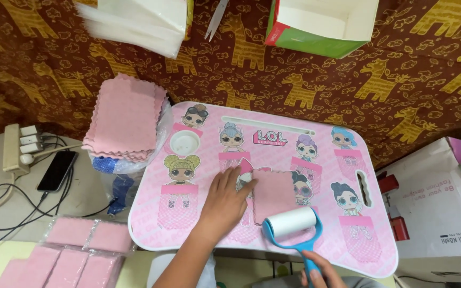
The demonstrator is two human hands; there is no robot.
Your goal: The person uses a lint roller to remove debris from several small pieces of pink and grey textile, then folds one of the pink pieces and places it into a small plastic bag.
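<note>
While the left hand (224, 198) lies flat, fingers spread, pinning the pink cloth (273, 194) mid-tray on the pink lap table (348, 250), the right hand (321, 271), prob. wrapped round the blue lint roller (293, 226) handle, should roll w/ even strokes away from the pinned edge.

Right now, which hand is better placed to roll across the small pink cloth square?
The right hand: it already holds the blue-handled white lint roller at the small pink cloth square's near edge, while the left hand pins the cloth flat.

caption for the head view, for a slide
Left hand pins a pink cloth on a pink lap desk; right hand holds a blue lint roller.
</note>
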